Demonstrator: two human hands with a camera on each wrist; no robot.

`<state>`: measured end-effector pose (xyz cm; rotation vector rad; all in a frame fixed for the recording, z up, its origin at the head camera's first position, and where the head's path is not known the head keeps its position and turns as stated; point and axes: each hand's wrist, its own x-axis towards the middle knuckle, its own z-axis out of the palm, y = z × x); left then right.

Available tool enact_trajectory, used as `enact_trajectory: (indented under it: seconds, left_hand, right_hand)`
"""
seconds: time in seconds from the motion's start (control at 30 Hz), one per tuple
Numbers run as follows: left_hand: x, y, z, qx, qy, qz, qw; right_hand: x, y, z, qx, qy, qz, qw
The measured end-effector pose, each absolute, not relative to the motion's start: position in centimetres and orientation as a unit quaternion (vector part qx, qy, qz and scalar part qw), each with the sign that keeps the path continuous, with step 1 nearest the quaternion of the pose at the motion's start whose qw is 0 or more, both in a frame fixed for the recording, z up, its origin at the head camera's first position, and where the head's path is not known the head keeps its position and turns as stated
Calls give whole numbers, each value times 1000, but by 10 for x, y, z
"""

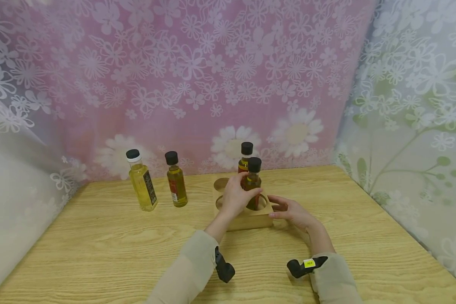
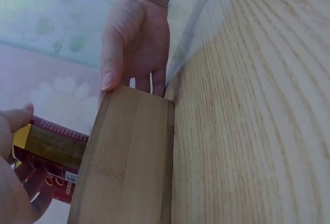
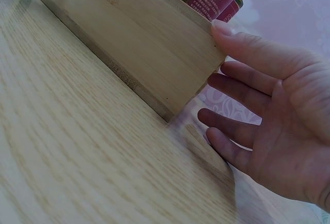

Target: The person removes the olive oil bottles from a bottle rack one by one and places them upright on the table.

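An oil bottle (image 1: 253,182) with a black cap and dark red label stands in the front right hole of a wooden bottle rack (image 1: 251,221). My left hand (image 1: 234,196) grips this bottle below its cap, thumb on the near side and fingers behind; the wrist views show its label just above the rack's edge. Fairly straight fingers of my right hand (image 3: 273,100) rest against the rack's right end, the thumb tip at its front corner. Behind the gripped bottle, a second dark-capped bottle (image 1: 246,153) stands at the rack's back right, partly hidden.
Left of the rack stand a dark oil bottle (image 1: 177,185) with a red label and a taller pale yellow oil bottle (image 1: 142,188). Floral curtains (image 1: 197,84) hang behind and beside the wooden table (image 1: 110,253). Each wrist wears a small black camera (image 1: 224,268).
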<state>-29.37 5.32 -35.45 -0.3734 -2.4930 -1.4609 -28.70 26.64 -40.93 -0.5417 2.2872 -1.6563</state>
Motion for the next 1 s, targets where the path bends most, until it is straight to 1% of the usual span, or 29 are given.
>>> enact_trajectory:
  seconds: [0.4,0.53,0.67,1.0]
  left_hand:
    - [-292,55,-352,-127,-848,-504,100]
    - [-290,55,-353,-133,-847,-502,112]
    - [-289,54,-352,-147,-835,-512,139]
    - [-279,53,-333,-178,-820,-513,178]
  right_hand:
    - [-285,265,-405,-172,786,-576,142]
    - [-286,265,-407,-172,787,-575,140]
    - [-286,265,-409,-168,788,-575,139]
    - [-286,265,-407,-176,789,-573,137]
